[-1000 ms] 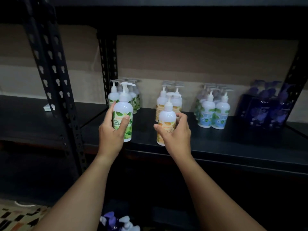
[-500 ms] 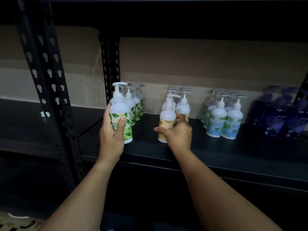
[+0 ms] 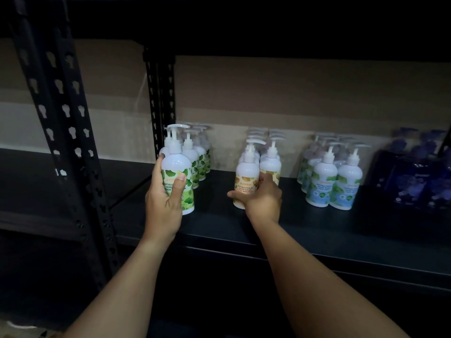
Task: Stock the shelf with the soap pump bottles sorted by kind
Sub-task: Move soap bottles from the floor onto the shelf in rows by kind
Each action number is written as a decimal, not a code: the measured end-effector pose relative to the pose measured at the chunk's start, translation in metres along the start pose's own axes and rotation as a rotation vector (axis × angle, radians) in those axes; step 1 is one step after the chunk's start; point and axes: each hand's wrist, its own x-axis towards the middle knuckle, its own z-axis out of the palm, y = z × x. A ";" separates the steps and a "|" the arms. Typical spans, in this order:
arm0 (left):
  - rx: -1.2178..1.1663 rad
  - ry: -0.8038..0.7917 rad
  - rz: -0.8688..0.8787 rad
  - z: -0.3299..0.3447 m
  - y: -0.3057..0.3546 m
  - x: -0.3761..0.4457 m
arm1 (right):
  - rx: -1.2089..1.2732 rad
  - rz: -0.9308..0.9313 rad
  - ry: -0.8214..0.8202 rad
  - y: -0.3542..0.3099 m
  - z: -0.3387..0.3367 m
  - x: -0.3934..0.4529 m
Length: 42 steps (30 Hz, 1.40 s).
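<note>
Both hands are up on the black shelf (image 3: 305, 230). The left hand (image 3: 164, 203) grips a green-leaf bottle (image 3: 177, 176), thumb across the label and fingers (image 3: 158, 164) curled round the far side; the bottle stands upright at the front of the green-label row (image 3: 199, 157), near the shelf's left end. Whether its base is fully down on the board, hard to say from here. That row runs back toward the cardboard wall (image 3: 292, 93) behind, pump heads all white.

Over to the right hand (image 3: 262, 201): it is wrapped round the lower part of an orange-label bottle (image 3: 246, 176), thumb (image 3: 234, 194) pressing the front low down, fingers curled round the back. This bottle is upright and at the head of the orange-label row (image 3: 269, 157), just beside its neighbour there.

Further right, a cluster of blue-and-green label bottles (image 3: 332, 181) stands in its own group, well apart from the orange ones. Beyond those, at the far right, dark blue bottles (image 3: 415, 176) sit blurred in the shadow; detail there is hard to make out.

A black perforated upright post (image 3: 61, 132) rises at the left in the foreground, and a second post (image 3: 159, 98) stands behind the green bottles. Lighting is dim throughout.
</note>
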 end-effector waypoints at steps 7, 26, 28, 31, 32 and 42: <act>-0.003 0.001 0.008 -0.002 0.001 0.000 | -0.008 0.027 -0.019 -0.001 -0.002 -0.002; 0.050 0.079 0.029 -0.009 0.016 -0.002 | -0.182 -0.373 0.089 -0.011 -0.012 -0.033; 0.068 0.082 0.023 -0.012 0.017 -0.003 | -0.225 -0.549 -0.068 -0.013 -0.010 -0.037; 0.080 0.077 0.001 -0.017 0.016 -0.003 | -0.215 -0.770 -0.309 -0.012 -0.006 -0.040; 0.082 0.078 -0.007 -0.019 0.014 -0.002 | -0.207 -0.806 -0.384 -0.011 -0.005 -0.040; 0.159 0.009 -0.102 -0.038 -0.003 0.004 | -0.241 -0.747 -0.763 -0.010 -0.001 -0.035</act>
